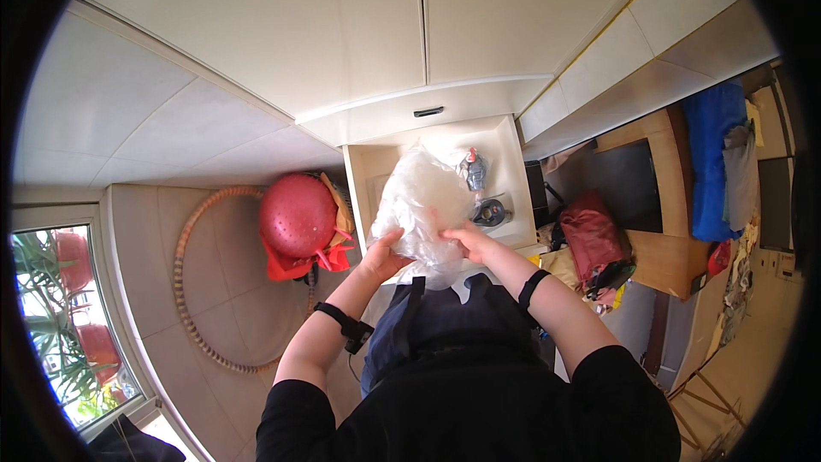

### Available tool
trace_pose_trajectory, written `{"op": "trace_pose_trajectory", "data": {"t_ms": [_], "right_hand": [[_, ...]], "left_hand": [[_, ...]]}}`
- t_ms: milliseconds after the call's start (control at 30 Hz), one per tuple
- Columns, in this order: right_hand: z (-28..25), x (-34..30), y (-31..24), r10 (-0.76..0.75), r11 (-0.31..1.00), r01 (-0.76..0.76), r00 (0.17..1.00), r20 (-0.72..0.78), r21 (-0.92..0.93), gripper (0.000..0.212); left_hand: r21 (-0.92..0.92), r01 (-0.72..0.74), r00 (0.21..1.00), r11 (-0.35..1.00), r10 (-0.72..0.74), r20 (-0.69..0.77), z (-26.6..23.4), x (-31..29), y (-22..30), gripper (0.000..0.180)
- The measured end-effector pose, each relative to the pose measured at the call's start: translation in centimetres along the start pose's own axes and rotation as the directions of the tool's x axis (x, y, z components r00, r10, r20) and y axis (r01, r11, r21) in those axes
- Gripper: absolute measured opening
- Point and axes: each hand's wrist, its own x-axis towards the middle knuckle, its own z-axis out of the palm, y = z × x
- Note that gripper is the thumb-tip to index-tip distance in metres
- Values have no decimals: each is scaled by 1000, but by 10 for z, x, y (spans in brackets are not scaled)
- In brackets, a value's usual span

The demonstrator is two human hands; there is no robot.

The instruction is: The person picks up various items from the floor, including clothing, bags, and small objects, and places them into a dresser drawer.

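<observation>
With our left hand (386,258) and right hand (467,243), each grip clamped on a near side, we hold one crumpled, translucent plastic bag (421,192) over one open white drawer (357,192); it looks light, soft, slippery, best gathered by its folds. Inside, we count one red-tipped grey object (475,173), one round black object (490,213).

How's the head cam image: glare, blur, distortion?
Head view: black fisheye border at sides and corners; the white drawer front has visibly bowed edges.
Head view: patches of the window look blown out; the plastic bag is whitish with highlights, folds hard to separate.
Head view: left hand and right hand show no obvious motion blur.
</observation>
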Motion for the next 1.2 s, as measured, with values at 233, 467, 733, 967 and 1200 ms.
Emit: {"op": "trace_pose_trajectory", "data": {"t_ms": [233, 467, 733, 967, 1200], "right_hand": [[15, 28, -14, -56, 959, -39, 945, -322, -282, 49], [-17, 88, -11, -289, 860, 114, 912, -291, -497, 59], [10, 156, -24, -427, 476, -14, 871, -245, -879, 59], [19, 99, 19, -115, 128, 98, 990, 84, -987, 36], [-49, -1, 70, -112, 280, -58, 989, -92, -958, 41]], "left_hand": [[26, -23, 931, 999, 31, -363, -52, 44, -6, 45], [299, -5, 750, 954, 202, -630, -45, 13, -4, 64], [82, -26, 832, 996, 68, -550, -88, -16, -26, 72], [107, -7, 841, 994, 63, -537, -108, -24, -40, 49], [326, 79, 961, 942, 14, -275, -48, 17, -32, 43]]}}
